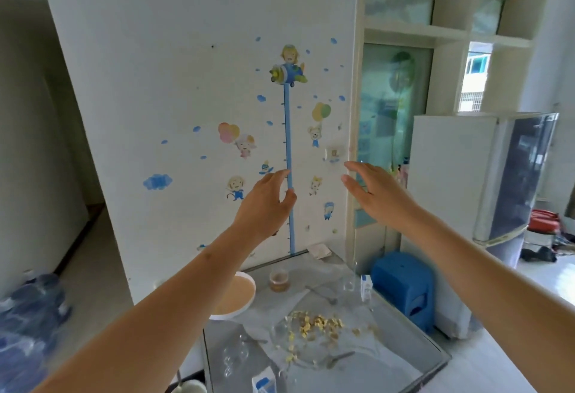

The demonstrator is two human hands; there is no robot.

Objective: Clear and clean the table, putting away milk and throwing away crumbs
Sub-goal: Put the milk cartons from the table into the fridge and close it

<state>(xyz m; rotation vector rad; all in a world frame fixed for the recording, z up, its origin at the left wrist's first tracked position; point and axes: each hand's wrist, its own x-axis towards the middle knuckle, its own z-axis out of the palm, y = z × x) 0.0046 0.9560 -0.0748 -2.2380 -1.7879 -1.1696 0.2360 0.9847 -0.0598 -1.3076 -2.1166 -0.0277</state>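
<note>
Both hands are raised in front of the stickered wall, empty: the left hand with fingers loosely spread, the right hand flat and wide. Below them the table holds scattered crumbs on a clear plate near its middle (a spoon lies just beside). One milk carton stands at the right edge, another milk box at the near edge. A bowl overhangs the left edge.

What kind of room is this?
Most likely a home dining corner: a fridge, children's height-chart stickers on the wall, and a table scattered with cereal crumbs and milk cartons.
</note>
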